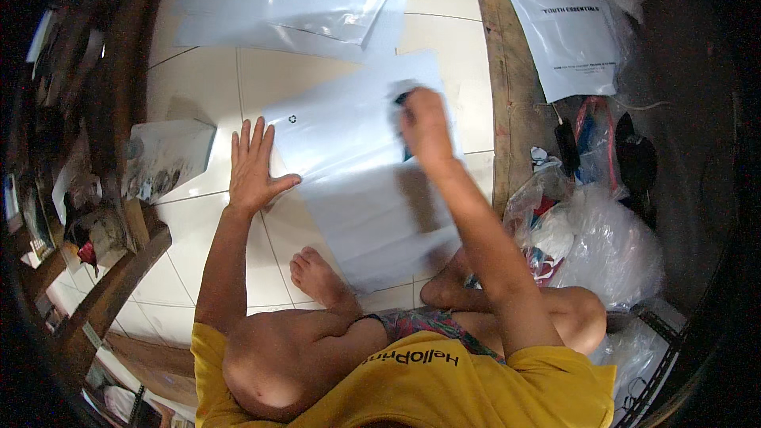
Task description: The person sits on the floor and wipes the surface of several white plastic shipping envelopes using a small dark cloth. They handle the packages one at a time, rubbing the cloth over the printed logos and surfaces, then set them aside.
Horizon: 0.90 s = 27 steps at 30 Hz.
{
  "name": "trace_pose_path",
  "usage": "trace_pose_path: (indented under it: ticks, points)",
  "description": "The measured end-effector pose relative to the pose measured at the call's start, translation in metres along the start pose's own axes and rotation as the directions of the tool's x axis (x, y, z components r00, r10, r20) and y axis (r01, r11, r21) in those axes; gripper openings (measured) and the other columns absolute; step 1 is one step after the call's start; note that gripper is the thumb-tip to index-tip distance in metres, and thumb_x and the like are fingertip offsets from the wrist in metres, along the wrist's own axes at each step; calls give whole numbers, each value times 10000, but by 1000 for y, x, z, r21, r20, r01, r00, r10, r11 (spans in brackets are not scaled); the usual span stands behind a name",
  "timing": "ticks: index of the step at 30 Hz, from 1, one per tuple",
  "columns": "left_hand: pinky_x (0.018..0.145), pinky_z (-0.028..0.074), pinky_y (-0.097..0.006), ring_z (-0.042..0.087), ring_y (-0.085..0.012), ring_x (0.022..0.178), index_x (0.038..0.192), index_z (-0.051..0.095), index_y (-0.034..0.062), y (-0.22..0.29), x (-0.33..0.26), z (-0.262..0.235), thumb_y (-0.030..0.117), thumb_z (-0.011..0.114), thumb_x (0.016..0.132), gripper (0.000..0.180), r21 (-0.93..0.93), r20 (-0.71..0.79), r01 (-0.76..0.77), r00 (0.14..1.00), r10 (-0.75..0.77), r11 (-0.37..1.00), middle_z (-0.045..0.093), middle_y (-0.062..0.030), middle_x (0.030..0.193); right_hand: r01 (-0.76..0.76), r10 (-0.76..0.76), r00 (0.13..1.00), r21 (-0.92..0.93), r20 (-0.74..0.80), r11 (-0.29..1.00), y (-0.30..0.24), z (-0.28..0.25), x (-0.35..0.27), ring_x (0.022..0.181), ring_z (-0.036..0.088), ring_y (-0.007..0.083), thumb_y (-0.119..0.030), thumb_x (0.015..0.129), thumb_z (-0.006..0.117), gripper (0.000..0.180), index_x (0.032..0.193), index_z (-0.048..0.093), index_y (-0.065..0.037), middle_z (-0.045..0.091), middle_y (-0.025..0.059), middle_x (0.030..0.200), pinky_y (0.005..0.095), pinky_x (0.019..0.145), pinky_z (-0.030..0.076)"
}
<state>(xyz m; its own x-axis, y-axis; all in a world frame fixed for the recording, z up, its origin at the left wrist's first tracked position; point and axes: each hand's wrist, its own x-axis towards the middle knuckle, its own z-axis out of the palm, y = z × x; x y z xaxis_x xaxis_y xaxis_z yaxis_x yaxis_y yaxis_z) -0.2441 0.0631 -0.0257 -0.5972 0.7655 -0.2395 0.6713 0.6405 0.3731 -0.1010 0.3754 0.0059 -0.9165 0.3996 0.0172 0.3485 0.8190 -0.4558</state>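
Observation:
A pale, glossy plastic bag (pixel 357 226) lies flat on the floor before my crossed legs, with a small dark mark near its left edge. My left hand (pixel 255 166) is open, fingers spread, resting at that left edge. Over the right part of the bag my right hand (pixel 428 127) is closed, fingers curled round a dark object (pixel 403 98). Motion blurs this object, and the fingers cover much of it, so its kind does not show. A shadow from the arm falls across the bag below.
More pale plastic bags (pixel 293 0) are spread on the tiles farther off. To the right, a printed white bag (pixel 563 32) lies beyond a wooden edge (pixel 507 71), above bundled clear plastic (pixel 610 246). Leftward stand a greyish panel (pixel 170 157) and wooden shelving (pixel 119 293).

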Motion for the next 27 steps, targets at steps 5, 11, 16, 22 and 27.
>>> trace_pose_path:
  ticks: [5, 11, 16, 22, 27]
  points:
    - [1225, 59, -582, 92, -411, 1524, 1513, 320, -24, 1, 0, 2, 592, 804, 658, 1160, -24, 4, -14, 1000, 14, 1000, 216, -225, 1620, 182, -186, 978, 48, 99, 982, -31, 45, -23, 1140, 528, 379, -16, 837, 566, 217, 1030, 639, 49, 573, 244, 1161, 429, 991, 484]
    - [1229, 53, -579, 94, -404, 1526, 1516, 318, -13, 6, -2, -6, 581, 810, 649, 1160, 18, 30, 17, 999, -17, 1000, 219, -222, 1620, -101, 102, 995, -167, -5, 981, 61, 6, -14, 1004, 581, 393, -29, 853, 542, 152, 884, 671, 43, 616, 251, 1039, 463, 908, 482]
    - [1232, 57, -573, 95, -401, 1525, 1514, 321, -14, 8, 2, -6, 580, 814, 643, 1164, -32, 39, 16, 999, -14, 999, 219, -221, 1620, -205, 197, 972, -53, -131, 977, 113, -30, -5, 916, 633, 362, 46, 813, 683, 188, 993, 720, 11, 629, 189, 999, 400, 841, 526]
    - [1235, 65, -568, 99, -398, 1524, 1513, 320, -18, 0, 2, 3, 575, 827, 619, 1186, 13, 12, -3, 1000, 2, 1000, 213, -217, 1622, 40, -37, 999, 148, -24, 988, -13, 46, 10, 1067, 570, 376, 14, 846, 611, 225, 1058, 685, 24, 604, 214, 1125, 403, 952, 488]
    - [1235, 60, -566, 99, -399, 1524, 1511, 320, -26, 7, -2, -2, 581, 820, 631, 1180, 2, 45, 22, 999, -22, 1000, 208, -215, 1624, 91, -94, 996, -163, -11, 982, 28, 40, 24, 1077, 568, 392, -63, 881, 557, 156, 934, 640, 58, 599, 239, 1082, 474, 976, 477]
